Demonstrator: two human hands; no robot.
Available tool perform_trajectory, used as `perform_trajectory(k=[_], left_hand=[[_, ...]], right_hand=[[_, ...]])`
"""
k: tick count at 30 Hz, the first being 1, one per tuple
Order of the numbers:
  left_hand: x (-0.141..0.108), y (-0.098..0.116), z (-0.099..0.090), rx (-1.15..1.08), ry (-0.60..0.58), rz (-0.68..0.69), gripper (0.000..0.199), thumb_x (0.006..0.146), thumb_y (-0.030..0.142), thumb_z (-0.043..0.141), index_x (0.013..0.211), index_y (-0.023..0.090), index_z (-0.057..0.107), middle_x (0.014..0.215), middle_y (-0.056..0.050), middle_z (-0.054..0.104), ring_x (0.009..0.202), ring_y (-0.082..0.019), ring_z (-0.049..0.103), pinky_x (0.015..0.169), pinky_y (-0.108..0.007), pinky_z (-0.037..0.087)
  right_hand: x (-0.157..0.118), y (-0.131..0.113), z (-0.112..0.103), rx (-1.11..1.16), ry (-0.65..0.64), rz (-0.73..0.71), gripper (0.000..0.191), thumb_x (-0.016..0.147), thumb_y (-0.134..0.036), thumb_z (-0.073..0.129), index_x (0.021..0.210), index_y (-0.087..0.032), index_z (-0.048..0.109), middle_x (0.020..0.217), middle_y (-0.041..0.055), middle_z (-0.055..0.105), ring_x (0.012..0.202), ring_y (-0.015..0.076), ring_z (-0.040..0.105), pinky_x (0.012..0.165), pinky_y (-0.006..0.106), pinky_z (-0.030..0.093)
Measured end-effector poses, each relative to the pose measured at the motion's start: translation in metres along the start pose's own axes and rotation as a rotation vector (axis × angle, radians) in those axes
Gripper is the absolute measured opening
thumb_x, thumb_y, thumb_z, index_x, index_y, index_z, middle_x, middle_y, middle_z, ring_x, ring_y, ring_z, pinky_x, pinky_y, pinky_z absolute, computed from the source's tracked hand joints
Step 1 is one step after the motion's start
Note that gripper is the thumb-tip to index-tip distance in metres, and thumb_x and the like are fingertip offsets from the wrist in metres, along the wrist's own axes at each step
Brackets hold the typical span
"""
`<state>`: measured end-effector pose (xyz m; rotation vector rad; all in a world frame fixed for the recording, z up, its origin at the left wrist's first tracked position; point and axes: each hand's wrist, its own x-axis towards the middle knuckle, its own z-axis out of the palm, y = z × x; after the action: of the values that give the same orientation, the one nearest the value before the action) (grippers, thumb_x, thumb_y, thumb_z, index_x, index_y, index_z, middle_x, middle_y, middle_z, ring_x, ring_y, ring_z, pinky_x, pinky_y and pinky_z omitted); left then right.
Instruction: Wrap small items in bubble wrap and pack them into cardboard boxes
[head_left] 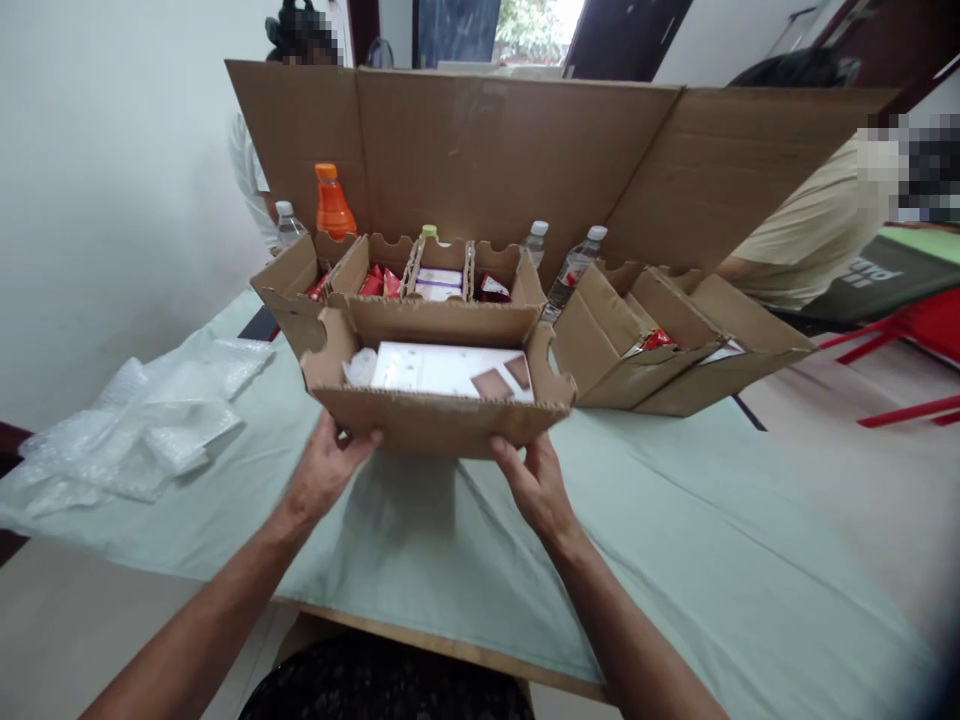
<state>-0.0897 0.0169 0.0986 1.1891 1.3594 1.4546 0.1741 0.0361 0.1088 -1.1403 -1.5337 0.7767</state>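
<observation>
Between my two hands a brown cardboard box (442,425) with an open top is held up above the table. Inside it lie a white carton (435,368) with brown squares printed on it and a clear crumpled plastic piece (362,367). My left hand (330,462) grips the box's lower left end, thumb on the front wall. At the lower right end my right hand (534,478) grips it the same way. The other fingers are partly hidden under the box. Just behind stands a row of similar cardboard bins (296,310) with red packets (380,282) and a white-purple box (439,284).
Bubble wrap (142,425) is heaped on the left of the green tablecloth (660,520). More cardboard bins (667,350) stand at right. A tall cardboard panel (510,150) rises behind, with an orange bottle (332,205) and clear bottles (576,270) before it. Two people are beyond.
</observation>
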Motion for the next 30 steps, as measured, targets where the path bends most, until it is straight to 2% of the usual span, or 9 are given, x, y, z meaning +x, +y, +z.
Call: perform_trajectory(k=[2,5,9,11,13,18,21,25,30], left_hand=[[0.019,0.019,0.003,-0.005,0.035,0.104,0.072,0.073,0.054,0.083,0.129,0.019,0.056,0.131,-0.012,0.067,0.123,-0.031,0.062,0.103,-0.042,0.054],[0.028,0.034,0.033,-0.046,-0.070,0.189,0.074,0.074,0.053,0.082,0.134,0.020,0.053,0.130,-0.010,0.068,0.122,-0.030,0.063,0.106,-0.042,0.053],[-0.015,0.017,0.072,-0.039,-0.265,0.187,0.072,0.081,0.044,0.077,0.144,0.022,0.050,0.136,-0.012,0.065,0.124,-0.032,0.062,0.109,-0.047,0.051],[-0.042,0.003,0.069,0.013,-0.312,0.127,0.074,0.082,0.039,0.078,0.148,0.023,0.048,0.138,-0.014,0.064,0.126,-0.033,0.061,0.111,-0.049,0.049],[-0.056,-0.008,0.052,0.034,-0.258,0.074,0.066,0.084,0.039,0.075,0.144,0.022,0.051,0.137,-0.014,0.064,0.123,-0.032,0.063,0.109,-0.050,0.050],[-0.047,-0.003,0.017,0.114,-0.068,0.056,0.062,0.082,0.045,0.075,0.136,0.021,0.054,0.126,-0.011,0.068,0.110,-0.028,0.067,0.101,-0.047,0.055],[-0.057,-0.003,0.027,0.125,-0.062,0.123,0.068,0.086,0.042,0.071,0.145,0.022,0.045,0.139,-0.014,0.061,0.124,-0.030,0.063,0.108,-0.048,0.052],[-0.105,-0.023,0.055,0.239,-0.149,0.151,0.080,0.090,0.036,0.067,0.159,0.023,0.028,0.161,-0.020,0.041,0.146,-0.037,0.047,0.120,-0.057,0.042],[-0.157,-0.036,0.073,0.345,-0.332,0.233,0.100,0.087,0.021,0.063,0.167,0.029,0.004,0.176,-0.015,0.011,0.160,-0.041,0.019,0.128,-0.064,0.028]], right_hand=[[0.026,-0.011,0.003,0.049,0.011,-0.058,0.057,0.087,-0.061,0.066,0.127,-0.022,0.064,0.131,0.0135,0.069,0.120,0.0313,0.063,0.105,0.047,0.051],[0.036,-0.012,-0.022,0.037,0.130,-0.082,0.056,0.084,-0.063,0.068,0.121,-0.021,0.066,0.121,0.0117,0.072,0.111,0.0300,0.065,0.101,0.047,0.052],[-0.023,0.006,-0.074,-0.093,0.357,-0.033,0.044,0.084,-0.058,0.071,0.110,-0.022,0.072,0.108,0.0097,0.074,0.109,0.0326,0.067,0.100,0.050,0.053],[-0.056,0.013,-0.082,-0.117,0.374,0.030,0.037,0.086,-0.055,0.071,0.104,-0.023,0.073,0.101,0.0097,0.075,0.109,0.0347,0.068,0.098,0.050,0.054],[-0.069,0.018,-0.070,-0.098,0.266,0.071,0.038,0.085,-0.056,0.071,0.106,-0.024,0.074,0.101,0.0103,0.075,0.108,0.0358,0.069,0.097,0.051,0.055],[-0.028,0.020,-0.030,0.012,0.054,0.006,0.049,0.087,-0.064,0.066,0.113,-0.023,0.072,0.114,0.0115,0.075,0.112,0.0352,0.067,0.102,0.051,0.054],[-0.012,0.029,-0.036,0.016,0.080,-0.014,0.050,0.090,-0.065,0.061,0.116,-0.024,0.071,0.119,0.0109,0.075,0.115,0.0341,0.067,0.102,0.049,0.054],[-0.022,0.052,-0.062,0.041,0.221,0.027,0.063,0.092,-0.072,0.051,0.131,-0.025,0.065,0.136,0.0112,0.068,0.133,0.0331,0.059,0.113,0.053,0.047],[-0.024,0.068,-0.076,0.381,0.415,0.127,0.072,0.084,-0.082,0.053,0.129,-0.027,0.066,0.136,0.0076,0.069,0.138,0.0295,0.057,0.118,0.051,0.043]])
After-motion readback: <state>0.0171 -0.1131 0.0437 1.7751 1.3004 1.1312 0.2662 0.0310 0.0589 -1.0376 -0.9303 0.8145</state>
